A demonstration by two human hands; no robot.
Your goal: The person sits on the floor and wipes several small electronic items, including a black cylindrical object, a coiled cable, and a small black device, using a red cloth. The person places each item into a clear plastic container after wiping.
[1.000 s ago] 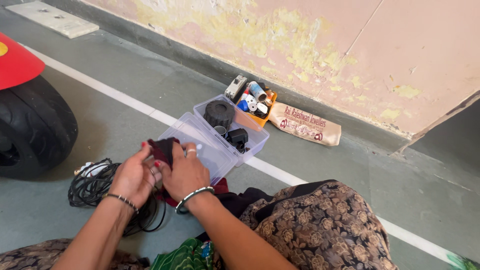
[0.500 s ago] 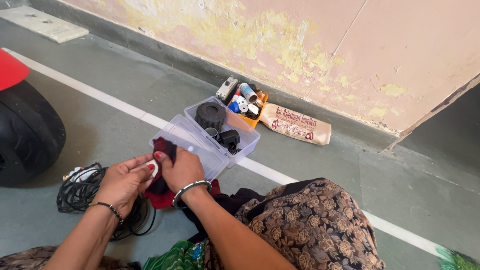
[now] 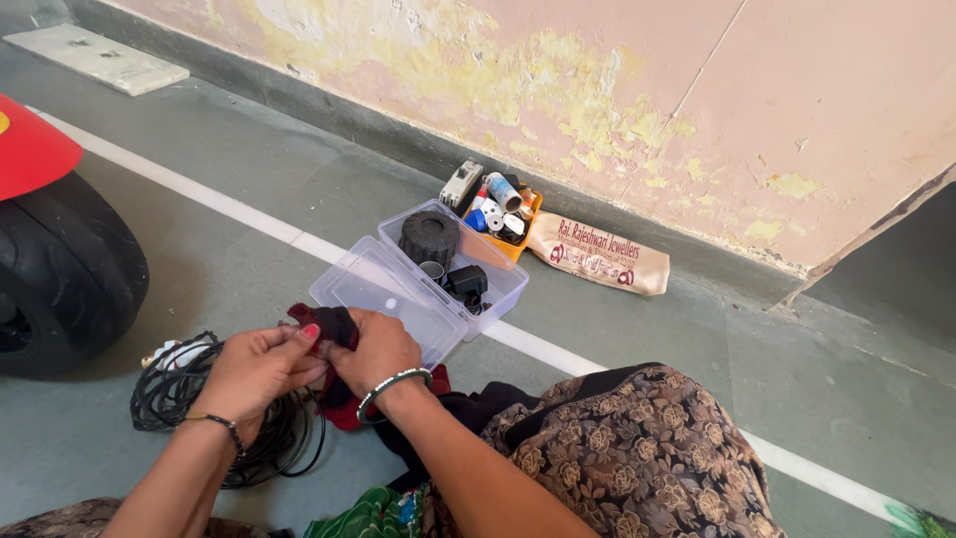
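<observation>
Floor [image 3: 249,259] is grey-green concrete with a white painted line [image 3: 558,351] running diagonally across it; behind it a pink wall [image 3: 597,90] with yellowed, flaking patches. I note a black tyre [image 3: 60,269] under a red fender [image 3: 30,144] at the left edge, both cut off by the frame. A pale slab [image 3: 95,60] lies far back near the wall.

Against the wall: an orange tray [image 3: 498,204] crammed with small spools and tubes, too small for me to sort out, and a beige cloth pouch [image 3: 597,254] just beside it. Nearer, a clear plastic box [image 3: 463,264] sits open with its lid [image 3: 383,299] flat alongside; inside I see a black ribbed knob [image 3: 430,237] and dark small parts I cannot identify.

A coil of black cable [image 3: 189,399] lies on the floor, partly hidden under the left forearm. Patterned brown fabric [image 3: 637,458] covers the knee at lower right.

Hands meet just in front of the lid. Left hand [image 3: 254,371] is curled, thumb and fingers pinching a dark red cloth [image 3: 334,334]. Right hand [image 3: 378,349] is closed over the same cloth from the other side; the fingertips are hidden behind it. The cloth hangs between them, its lower end on the floor beneath the right wrist.
</observation>
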